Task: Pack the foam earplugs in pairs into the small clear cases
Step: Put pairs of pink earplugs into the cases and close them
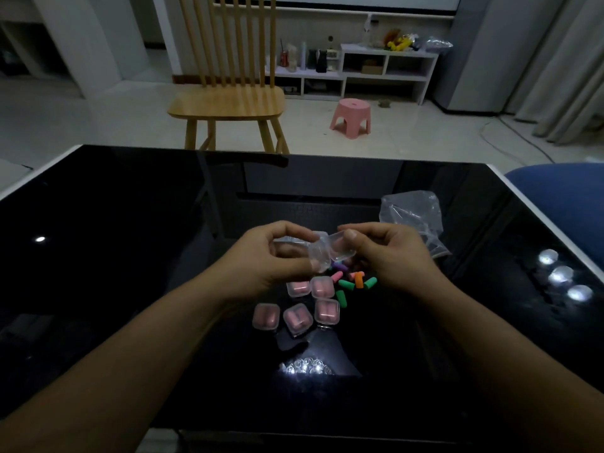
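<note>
Both hands hold one small clear case above the black glass table, its lid swung apart and nothing visible inside. My left hand pinches the left half, my right hand the right half. Just below lie loose foam earplugs in green, orange, pink and purple. Nearer to me sit several closed clear cases with pink earplugs inside, in two rough rows.
A crumpled clear plastic bag lies on the table behind my right hand. A wooden chair stands past the far table edge, a pink stool on the floor beyond. A blue seat is at the right.
</note>
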